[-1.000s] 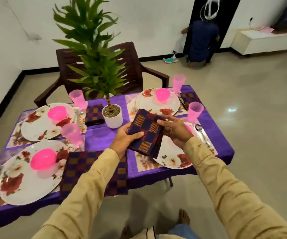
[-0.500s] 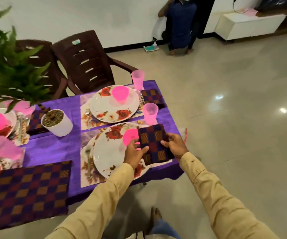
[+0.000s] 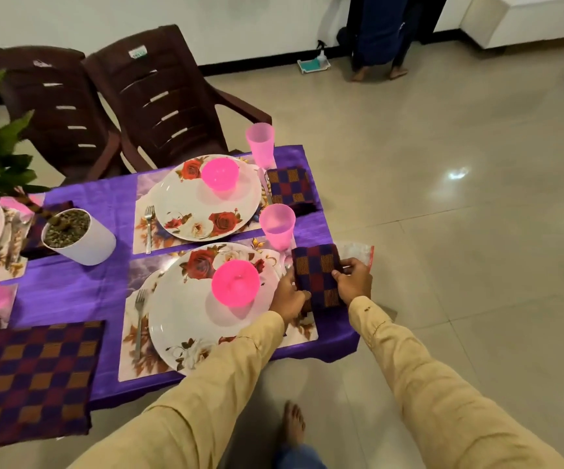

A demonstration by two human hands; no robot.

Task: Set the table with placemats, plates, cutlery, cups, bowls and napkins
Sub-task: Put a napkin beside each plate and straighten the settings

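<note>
A folded checkered napkin (image 3: 316, 275) lies at the right edge of the near placemat (image 3: 304, 330), beside the floral plate (image 3: 186, 316) that carries a pink bowl (image 3: 235, 282). My left hand (image 3: 289, 296) grips its left side and my right hand (image 3: 355, 280) grips its right side. A pink cup (image 3: 277, 226) stands just behind the napkin. A fork (image 3: 139, 316) lies left of the plate. The far setting has a plate (image 3: 186, 204), a pink bowl (image 3: 220, 172), a cup (image 3: 259, 143), a fork (image 3: 149, 225) and a folded napkin (image 3: 289, 187).
The purple tablecloth (image 3: 81, 292) ends just right of my hands. A white plant pot (image 3: 77, 235) stands mid-table. A large unfolded checkered cloth (image 3: 30, 380) lies at the near left. Two brown chairs (image 3: 159, 96) stand behind the table. A person (image 3: 380, 28) stands at the far wall.
My hands carried the folded napkin from above the table's middle rightward and down, bringing it onto the right edge of the near placemat. The view swung to the right.
</note>
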